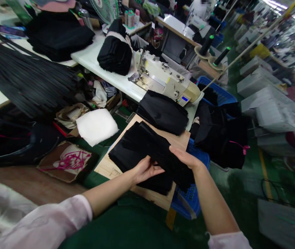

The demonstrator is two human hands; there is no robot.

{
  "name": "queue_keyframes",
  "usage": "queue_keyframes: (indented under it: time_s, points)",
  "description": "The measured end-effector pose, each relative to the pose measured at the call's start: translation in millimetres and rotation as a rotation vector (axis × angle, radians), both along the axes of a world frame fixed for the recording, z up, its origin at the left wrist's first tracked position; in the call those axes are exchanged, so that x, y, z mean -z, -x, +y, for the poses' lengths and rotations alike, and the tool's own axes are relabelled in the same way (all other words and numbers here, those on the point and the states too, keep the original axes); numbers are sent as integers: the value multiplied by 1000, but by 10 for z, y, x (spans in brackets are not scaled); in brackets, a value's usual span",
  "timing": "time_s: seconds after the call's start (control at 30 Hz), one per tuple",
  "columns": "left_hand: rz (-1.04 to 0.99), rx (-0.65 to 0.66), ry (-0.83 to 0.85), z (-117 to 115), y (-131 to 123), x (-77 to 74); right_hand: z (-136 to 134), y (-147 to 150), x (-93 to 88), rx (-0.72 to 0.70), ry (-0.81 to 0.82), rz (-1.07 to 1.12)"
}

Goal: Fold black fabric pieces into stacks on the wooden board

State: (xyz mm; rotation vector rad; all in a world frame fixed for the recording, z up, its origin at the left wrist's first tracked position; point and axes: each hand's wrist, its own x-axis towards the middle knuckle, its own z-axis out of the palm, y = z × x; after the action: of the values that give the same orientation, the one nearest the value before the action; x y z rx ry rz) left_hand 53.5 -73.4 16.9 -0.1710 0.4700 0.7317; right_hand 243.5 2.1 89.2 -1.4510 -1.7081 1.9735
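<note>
Between my two hands is a bundle of black fabric pieces (154, 140), raised at its right side over a lower black fabric stack (129, 148). My left hand (147, 169) grips its near edge, fingers curled at the cloth. At the right end, my right hand (183, 157) closes on the same bundle, its fingertips hidden behind the cloth. Under the lower stack lies a wooden board (106, 166). Another black fabric stack (163, 110) rests at the board's far side, by the sewing machine (168, 74).
A blue crate (192, 199) stands under the board's right side. Black fabric (217, 131) is piled to the right. A white pad (97, 126) and a cardboard box with pink cord (69, 162) are at left. Thread cones (206, 46) stand behind the machine.
</note>
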Motion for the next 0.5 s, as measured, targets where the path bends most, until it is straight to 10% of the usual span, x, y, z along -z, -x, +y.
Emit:
queue_keyframes:
  time_s: [0.27,0.5]
  points:
    - [4,39,-49,430,-415,-394,282,-380,-449,135,-20,7]
    - [61,53,-216,349,-437,-664,141,-272,-858,7,-280,-119]
